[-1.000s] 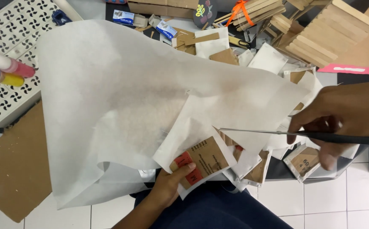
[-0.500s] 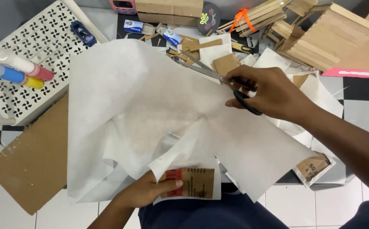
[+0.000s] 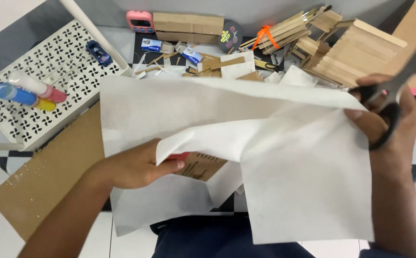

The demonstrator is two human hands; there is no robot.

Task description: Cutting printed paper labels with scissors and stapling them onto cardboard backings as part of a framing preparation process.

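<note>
A large white sheet of thin paper [image 3: 284,157] hangs folded in front of me over my lap. My left hand [image 3: 138,167] pinches its folded edge at the lower left, together with a brown card with a red patch [image 3: 203,165] under the fold. My right hand [image 3: 385,122] is at the sheet's right edge and holds black-handled scissors [image 3: 394,95] with fingers through the loops; the blades point up and right, out of frame.
A white perforated tray [image 3: 50,81] at left carries paint tubes [image 3: 26,93] and a small blue toy car [image 3: 98,52]. A brown cardboard sheet [image 3: 45,177] lies at lower left. Wooden sticks [image 3: 332,48], cardboard scraps and a pink timer [image 3: 139,21] crowd the back.
My right hand with the scissors has swung from the middle of the sheet to its right edge. My left hand has risen and shifted left, lifting the folded paper and card.
</note>
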